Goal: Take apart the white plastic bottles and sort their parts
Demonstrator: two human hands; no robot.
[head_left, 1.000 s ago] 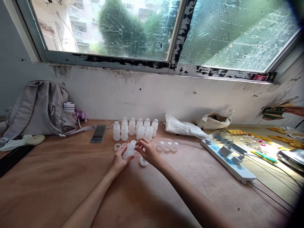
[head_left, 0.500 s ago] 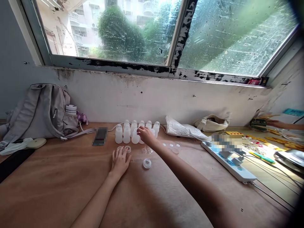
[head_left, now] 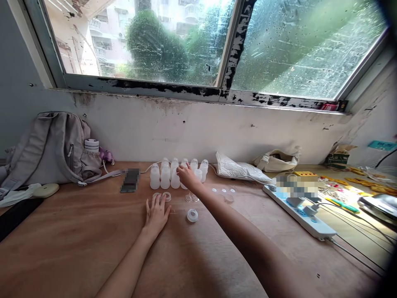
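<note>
Frosted white plastic bottles (head_left: 165, 180) with clear narrow tops stand upright in close rows near the wall. My right hand (head_left: 187, 177) reaches across to them, its bent fingers at the neck of a front-row bottle (head_left: 175, 181) and partly hiding those behind. My left hand (head_left: 157, 213) lies on the wooden table, fingers spread, with the fingertips by two pale plastic rings (head_left: 167, 196). Two thin clear rings (head_left: 188, 198) lie beneath my right wrist. Nearer me is a white round collar-like part (head_left: 192, 215). Small clear discs (head_left: 223, 191) lie right of my right forearm.
A white power strip (head_left: 299, 211) with plugs and cables runs along the right. A grey backpack (head_left: 52, 145) and a blurred phone-like slab (head_left: 130, 180) are at the left. A white padded bag (head_left: 238, 167) and a cream pouch (head_left: 277, 160) lie against the wall.
My right hand has shifted slightly left, and the bottle at its fingers now sits closer to its left neighbour. My left hand is still. Another person's hand at the far right has gone from view.
</note>
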